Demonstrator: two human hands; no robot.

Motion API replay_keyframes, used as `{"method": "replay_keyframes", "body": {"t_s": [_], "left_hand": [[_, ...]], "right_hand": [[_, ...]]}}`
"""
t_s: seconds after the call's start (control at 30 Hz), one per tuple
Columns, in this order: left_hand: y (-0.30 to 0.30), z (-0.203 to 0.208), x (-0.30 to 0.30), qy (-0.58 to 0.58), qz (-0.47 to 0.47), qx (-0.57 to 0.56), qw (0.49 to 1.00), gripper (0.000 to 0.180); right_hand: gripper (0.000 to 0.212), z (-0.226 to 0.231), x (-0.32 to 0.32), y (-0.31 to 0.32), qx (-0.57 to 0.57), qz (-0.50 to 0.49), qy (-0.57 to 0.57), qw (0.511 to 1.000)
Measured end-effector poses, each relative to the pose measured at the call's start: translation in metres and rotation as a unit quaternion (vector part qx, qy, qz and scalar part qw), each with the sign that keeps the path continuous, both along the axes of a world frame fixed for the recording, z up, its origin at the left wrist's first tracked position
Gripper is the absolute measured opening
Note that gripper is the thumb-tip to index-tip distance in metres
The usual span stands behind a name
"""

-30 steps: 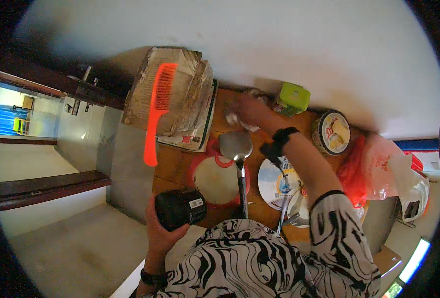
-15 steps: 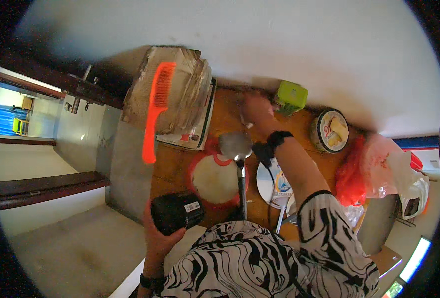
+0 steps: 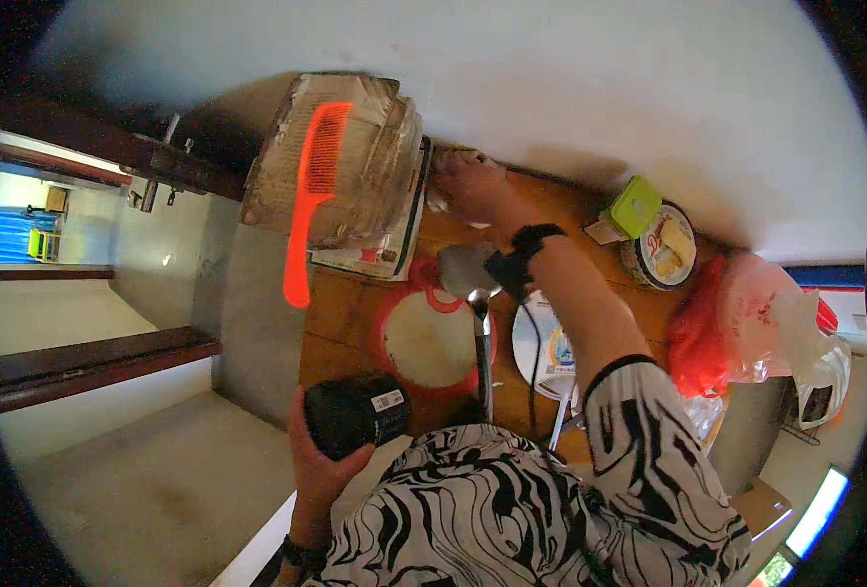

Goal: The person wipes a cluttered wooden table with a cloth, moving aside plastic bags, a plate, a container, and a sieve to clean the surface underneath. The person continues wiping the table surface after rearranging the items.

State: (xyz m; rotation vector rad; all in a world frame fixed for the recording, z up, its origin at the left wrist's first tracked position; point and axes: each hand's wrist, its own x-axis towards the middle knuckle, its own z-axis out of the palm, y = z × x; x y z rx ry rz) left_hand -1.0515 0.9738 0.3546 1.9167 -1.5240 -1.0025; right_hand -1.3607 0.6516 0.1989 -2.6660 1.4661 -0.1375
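Black container [image 3: 341,419] in the left hand [image 3: 318,458], right hand [image 3: 471,188] by the wall

The worktop [image 3: 561,201] meets the wall [image 3: 590,88] at its back edge, and its left edge borders the grey floor [image 3: 169,479]. Bare wood runs from the right hand to the green box [image 3: 636,205]; on the other side, the cardboard stack [image 3: 355,166] leaves little room. The near middle is crowded by a red-rimmed disc [image 3: 429,342], a spatula [image 3: 483,362] and a white fan [image 3: 539,342].

The container is held up at the worktop's near left corner, tilted, roughly cylindrical and dark all over except for a small white label facing right. The left fingers are curled around it, thumb on the near side. The right fingers are blurred, with a pale thing [image 3: 437,203] beside them; I cannot tell how far open they are or whether they grip anything.
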Motion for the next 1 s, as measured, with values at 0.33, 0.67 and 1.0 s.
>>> {"method": "replay_keyframes", "body": {"t_s": [0.33,0.67,1.0], "left_hand": [[-0.041,0.019,-0.02,0.011,-0.066,-0.036,0.997,0.111],[-0.218,0.017,-0.166,-0.124,-0.223,-0.263,0.93,0.103],[-0.31,-0.073,-0.205,-0.211,-0.215,-0.212,0.93,0.113]], "right_hand": [[0.042,0.009,-0.091,0.126,0.081,-0.052,-0.062,0.993],[0.044,0.005,-0.081,0.168,0.018,-0.154,-0.088,0.984],[0.045,-0.006,-0.078,0.178,0.11,-0.196,-0.136,0.965]]}}
